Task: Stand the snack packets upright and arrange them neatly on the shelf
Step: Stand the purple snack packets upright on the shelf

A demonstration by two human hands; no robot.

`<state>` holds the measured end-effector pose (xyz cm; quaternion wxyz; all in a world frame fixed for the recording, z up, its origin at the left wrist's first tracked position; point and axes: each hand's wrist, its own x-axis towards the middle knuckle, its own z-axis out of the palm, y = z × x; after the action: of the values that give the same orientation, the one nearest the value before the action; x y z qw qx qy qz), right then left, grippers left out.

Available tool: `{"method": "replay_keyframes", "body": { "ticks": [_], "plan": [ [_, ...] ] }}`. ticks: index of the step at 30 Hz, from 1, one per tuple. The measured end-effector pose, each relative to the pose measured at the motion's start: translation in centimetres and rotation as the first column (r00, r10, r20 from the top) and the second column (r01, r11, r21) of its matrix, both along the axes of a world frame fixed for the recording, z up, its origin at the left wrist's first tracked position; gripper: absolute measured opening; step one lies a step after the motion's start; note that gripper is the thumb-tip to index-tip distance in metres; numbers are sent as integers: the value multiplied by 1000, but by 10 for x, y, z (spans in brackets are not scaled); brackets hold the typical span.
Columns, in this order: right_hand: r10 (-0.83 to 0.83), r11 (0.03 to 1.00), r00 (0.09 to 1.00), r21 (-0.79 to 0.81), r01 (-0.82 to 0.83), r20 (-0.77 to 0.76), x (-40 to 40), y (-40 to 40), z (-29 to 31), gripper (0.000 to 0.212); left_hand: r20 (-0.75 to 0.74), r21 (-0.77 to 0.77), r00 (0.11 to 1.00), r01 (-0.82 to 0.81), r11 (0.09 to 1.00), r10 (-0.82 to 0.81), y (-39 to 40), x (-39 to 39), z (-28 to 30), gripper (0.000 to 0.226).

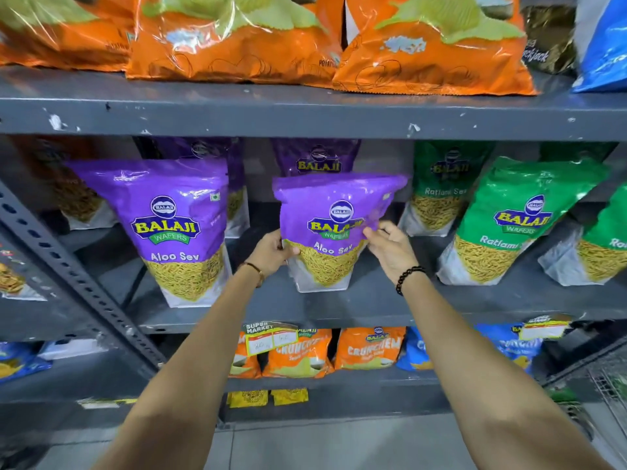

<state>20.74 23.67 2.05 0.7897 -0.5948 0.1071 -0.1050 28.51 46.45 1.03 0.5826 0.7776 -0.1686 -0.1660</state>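
A purple Aloo Sev packet (334, 212) stands upright on the middle grey shelf (356, 300). My left hand (271, 252) grips its lower left edge and my right hand (390, 249) grips its right side. A second purple Aloo Sev packet (169, 225) stands upright to the left. Another purple packet (315, 157) stands behind the held one. Green Ratlami Sev packets (515, 222) stand to the right, leaning a little.
Orange chip bags (237, 39) and a blue bag (607, 45) fill the top shelf. Small orange Crunchem packets (369, 349) and blue packets (509, 344) sit on the shelf below. A slotted grey upright (78, 276) slants at left. A wire basket (607, 385) is at lower right.
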Motion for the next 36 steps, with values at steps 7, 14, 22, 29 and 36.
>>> {"method": "replay_keyframes", "body": {
  "ticks": [7, 14, 22, 29, 36],
  "plan": [
    [144, 971, 954, -150, -188, -263, -7, -5, -40, 65, -58, 30, 998, 13, 999, -11, -1, -12, -28, 56],
    [139, 915, 924, -311, -258, -356, 1, 14, -56, 70, -34, 143, 977, -203, 969, 210, -12, -37, -49, 51],
    [99, 874, 925, -413, -257, -366, -8, 21, -59, 72, -1, 182, 974, -221, 958, 225, -10, -48, -50, 48],
    [72, 844, 927, -473, -253, -367, -17, 22, -65, 75, -2, 204, 973, -224, 953, 229, -8, -58, -49, 49],
    [58, 845, 927, -477, -244, -371, -23, 24, -63, 75, -15, 220, 974, -215, 951, 224, -7, -63, -47, 51]
  ]
}}
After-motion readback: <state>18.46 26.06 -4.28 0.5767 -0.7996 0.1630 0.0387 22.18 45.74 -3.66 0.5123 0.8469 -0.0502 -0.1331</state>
